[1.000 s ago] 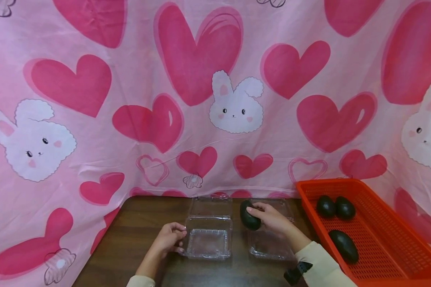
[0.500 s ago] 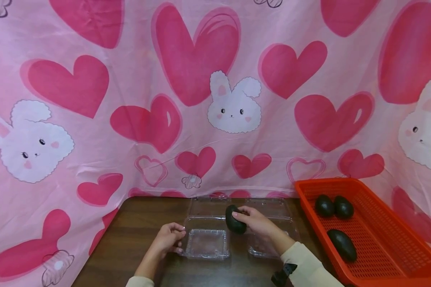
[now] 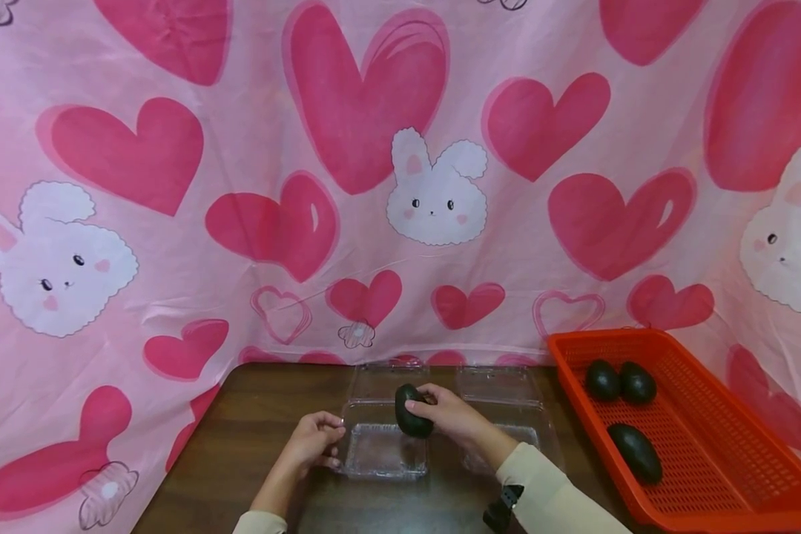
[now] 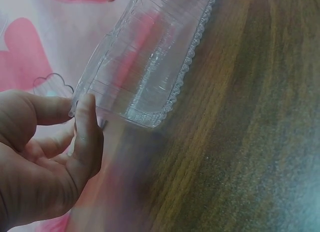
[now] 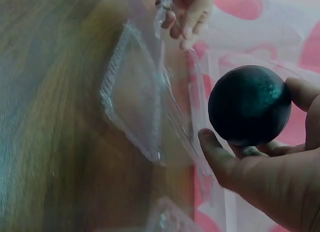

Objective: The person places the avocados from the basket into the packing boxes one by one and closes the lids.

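A dark green avocado (image 3: 411, 411) is held between the thumb and fingers of my right hand (image 3: 449, 415), over the left clear plastic clamshell box (image 3: 380, 460). In the right wrist view the avocado (image 5: 249, 105) shows its rounded end, with fingers around it. My left hand (image 3: 312, 443) pinches the left rim of that box between thumb and fingers; the left wrist view shows the pinch at the box's (image 4: 150, 66) edge. The box stands with its lid folded back behind it. A second clear clamshell box (image 3: 507, 437) lies to the right, partly covered by my right forearm.
An orange plastic basket (image 3: 721, 445) stands on the right of the brown wooden table (image 3: 254, 400), holding avocados (image 3: 634, 452). A pink cloth with hearts and rabbits (image 3: 374, 222) hangs behind the table and along its sides.
My right hand has carried the avocado leftward from over the right box to over the left box. My left hand keeps its place at the left box's rim.
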`<control>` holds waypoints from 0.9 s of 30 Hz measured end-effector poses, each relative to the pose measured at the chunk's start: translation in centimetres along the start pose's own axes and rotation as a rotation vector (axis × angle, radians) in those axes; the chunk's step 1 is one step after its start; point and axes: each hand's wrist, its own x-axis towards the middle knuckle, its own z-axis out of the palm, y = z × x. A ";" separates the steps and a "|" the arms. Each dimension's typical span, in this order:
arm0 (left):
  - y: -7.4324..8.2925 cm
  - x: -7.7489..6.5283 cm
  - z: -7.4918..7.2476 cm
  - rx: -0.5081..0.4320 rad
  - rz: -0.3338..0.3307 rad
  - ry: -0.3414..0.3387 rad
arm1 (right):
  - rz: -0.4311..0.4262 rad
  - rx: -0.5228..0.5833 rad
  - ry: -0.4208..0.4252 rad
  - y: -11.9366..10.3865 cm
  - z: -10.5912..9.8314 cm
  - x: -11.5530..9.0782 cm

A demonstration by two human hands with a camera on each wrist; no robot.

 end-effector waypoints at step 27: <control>0.0 0.0 0.0 0.019 -0.009 0.004 | 0.071 -0.073 0.047 1.8 5.2 3.5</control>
